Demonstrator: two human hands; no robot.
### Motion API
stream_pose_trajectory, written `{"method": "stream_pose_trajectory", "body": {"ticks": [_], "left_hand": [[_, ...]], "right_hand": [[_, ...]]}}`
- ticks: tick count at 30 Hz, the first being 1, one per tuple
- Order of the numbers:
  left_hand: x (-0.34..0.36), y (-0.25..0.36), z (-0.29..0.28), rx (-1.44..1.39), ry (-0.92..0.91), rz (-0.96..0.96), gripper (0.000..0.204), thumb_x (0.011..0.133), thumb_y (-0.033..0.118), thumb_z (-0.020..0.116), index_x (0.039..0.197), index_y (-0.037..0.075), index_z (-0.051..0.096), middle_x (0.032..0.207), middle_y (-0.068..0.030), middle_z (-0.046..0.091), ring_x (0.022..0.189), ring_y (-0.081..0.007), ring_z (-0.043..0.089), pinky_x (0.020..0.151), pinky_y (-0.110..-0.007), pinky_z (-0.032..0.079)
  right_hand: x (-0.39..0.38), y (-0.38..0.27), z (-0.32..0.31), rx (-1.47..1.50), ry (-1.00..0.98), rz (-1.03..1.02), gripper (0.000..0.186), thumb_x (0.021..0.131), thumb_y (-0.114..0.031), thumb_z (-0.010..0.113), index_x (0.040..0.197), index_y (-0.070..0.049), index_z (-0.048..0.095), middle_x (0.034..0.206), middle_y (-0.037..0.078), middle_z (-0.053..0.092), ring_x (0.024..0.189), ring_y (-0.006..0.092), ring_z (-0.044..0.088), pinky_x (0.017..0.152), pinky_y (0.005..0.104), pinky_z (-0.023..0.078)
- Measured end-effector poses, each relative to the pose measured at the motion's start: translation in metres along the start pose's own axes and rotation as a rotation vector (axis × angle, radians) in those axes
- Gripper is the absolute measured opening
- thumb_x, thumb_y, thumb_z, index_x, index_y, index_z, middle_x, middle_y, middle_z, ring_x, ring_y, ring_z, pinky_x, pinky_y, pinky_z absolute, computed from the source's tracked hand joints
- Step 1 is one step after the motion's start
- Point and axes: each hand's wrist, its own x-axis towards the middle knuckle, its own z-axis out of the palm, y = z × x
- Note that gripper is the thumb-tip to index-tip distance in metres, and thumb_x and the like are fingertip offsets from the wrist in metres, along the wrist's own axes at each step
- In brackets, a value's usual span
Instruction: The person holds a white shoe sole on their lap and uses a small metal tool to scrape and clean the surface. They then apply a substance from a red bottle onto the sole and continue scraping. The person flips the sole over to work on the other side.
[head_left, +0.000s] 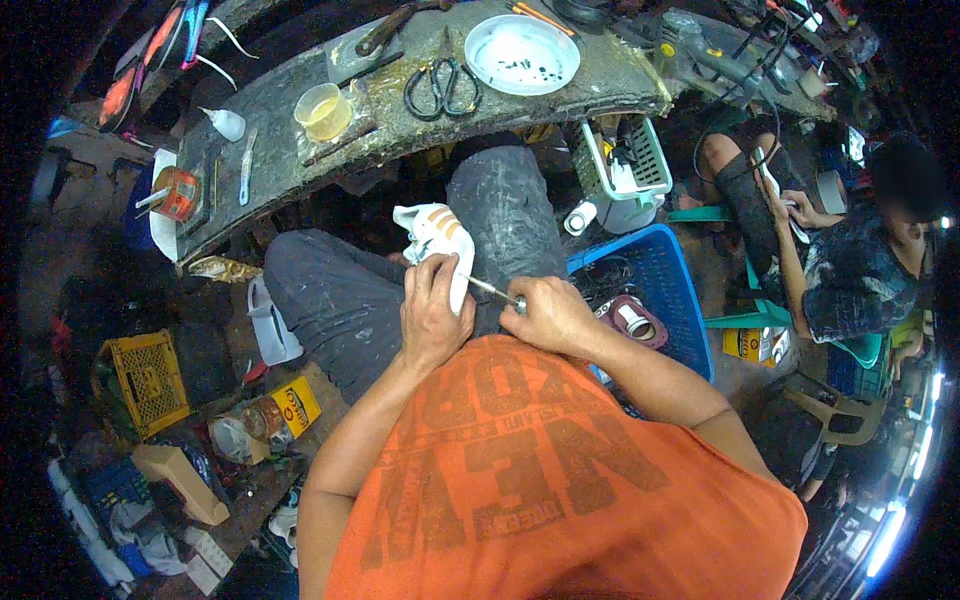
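Observation:
A white shoe (438,232) with tan stripes rests over my lap between my knees. My left hand (435,315) is closed around its near end, steadying it against my thigh. In my right hand (548,313) is an awl (488,287), its handle mostly hidden in my fist. The thin metal shaft points left and meets the edge of the shoe's sole beside my left fingers. Whether the tip has gone into the sole I cannot tell.
Ahead curves a worn workbench (390,140) bearing black-handled scissors (442,92), a white basin (522,55), a tub of yellowish liquid (323,111) and an orange can (176,193). At my right stands a blue basket (690,300) with shoes; beyond it a co-worker (850,250) sits holding a white piece.

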Motion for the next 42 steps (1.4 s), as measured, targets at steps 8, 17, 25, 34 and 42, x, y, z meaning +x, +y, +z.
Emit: {"method": "stream_pose_trajectory", "body": {"ticks": [8,17,25,34,42], "left_hand": [[0.0,-0.001,0.002,-0.005,-0.004,0.009,0.054,0.079,0.004,0.076,0.132,0.001,0.064,0.128,-0.0157,0.061,0.114,-0.0387,0.06,0.095,-0.047,0.055],[0.008,-0.002,0.004,-0.006,0.067,0.031,0.069,0.075,0.005,0.081,0.139,0.0,0.058,0.129,-0.0167,0.06,0.118,-0.0401,0.059,0.098,-0.049,0.054],[0.028,0.001,0.018,0.017,0.006,0.148,0.089,0.063,0.009,0.09,0.145,0.006,0.055,0.134,-0.0151,0.057,0.122,-0.0399,0.055,0.105,-0.05,0.048],[0.028,-0.003,0.023,0.108,0.055,0.149,0.064,0.071,0.015,0.087,0.132,0.012,0.07,0.124,-0.0076,0.063,0.108,-0.0337,0.06,0.091,-0.045,0.056],[0.03,-0.004,0.028,0.125,0.051,0.177,0.055,0.076,0.017,0.084,0.13,0.012,0.072,0.12,-0.0054,0.065,0.099,-0.0316,0.062,0.083,-0.043,0.056]], "right_hand": [[-0.002,-0.003,-0.001,0.008,0.015,0.0,0.037,0.084,-0.027,0.068,0.102,0.004,0.075,0.087,0.031,0.073,0.087,0.048,0.074,0.085,0.0541,0.059],[-0.001,0.006,0.001,0.106,0.056,-0.026,0.032,0.084,-0.025,0.069,0.1,0.002,0.075,0.084,0.026,0.074,0.081,0.0454,0.074,0.081,0.0513,0.058],[0.003,0.042,-0.015,0.408,0.1,0.12,0.02,0.089,-0.019,0.068,0.086,0.0,0.069,0.07,0.009,0.066,0.059,0.0145,0.065,0.057,0.0354,0.053],[0.002,0.033,-0.014,0.277,0.048,0.103,0.037,0.083,-0.033,0.07,0.094,0.002,0.075,0.091,0.031,0.073,0.091,0.0483,0.073,0.085,0.0532,0.058],[0.008,0.024,-0.018,0.207,-0.044,0.145,0.04,0.083,-0.034,0.068,0.097,0.003,0.076,0.093,0.033,0.073,0.093,0.0496,0.073,0.09,0.0549,0.057]]}}
